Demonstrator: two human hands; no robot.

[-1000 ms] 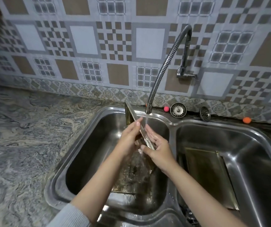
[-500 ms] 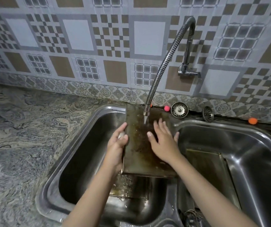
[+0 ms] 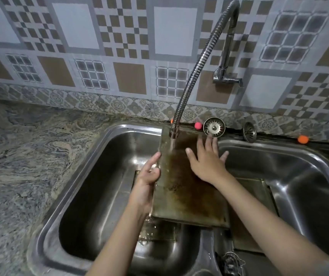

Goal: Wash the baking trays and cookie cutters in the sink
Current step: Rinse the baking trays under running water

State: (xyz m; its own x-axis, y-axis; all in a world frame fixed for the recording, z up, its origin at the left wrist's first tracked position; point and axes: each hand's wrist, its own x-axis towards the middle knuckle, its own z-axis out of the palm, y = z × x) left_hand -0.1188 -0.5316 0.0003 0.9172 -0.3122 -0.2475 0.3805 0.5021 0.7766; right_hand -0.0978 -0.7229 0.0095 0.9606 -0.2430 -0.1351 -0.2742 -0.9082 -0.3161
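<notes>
Under the running faucet (image 3: 197, 62), over the left sink basin (image 3: 100, 176), the left hand (image 3: 146, 176) grips the stained baking tray (image 3: 183, 192) by its edge while the right hand (image 3: 207, 160) rubs it flat-fingered; rinsing likely continues, then turning it.

Two hands: left hand (image 3: 146, 182), right hand (image 3: 207, 162). Three baking trays: held tray (image 3: 187, 188); second tray (image 3: 155, 232) at 6 o'clock beneath it; third tray (image 3: 257, 196) at 3 o'clock. Two sink basins (image 3: 100, 186) (image 3: 306, 176). One faucet (image 3: 199, 62). Two strainers (image 3: 214, 127) (image 3: 249, 132). Three small balls: pink (image 3: 198, 125), orange (image 3: 303, 139), one partly hidden (image 3: 171, 121).
</notes>
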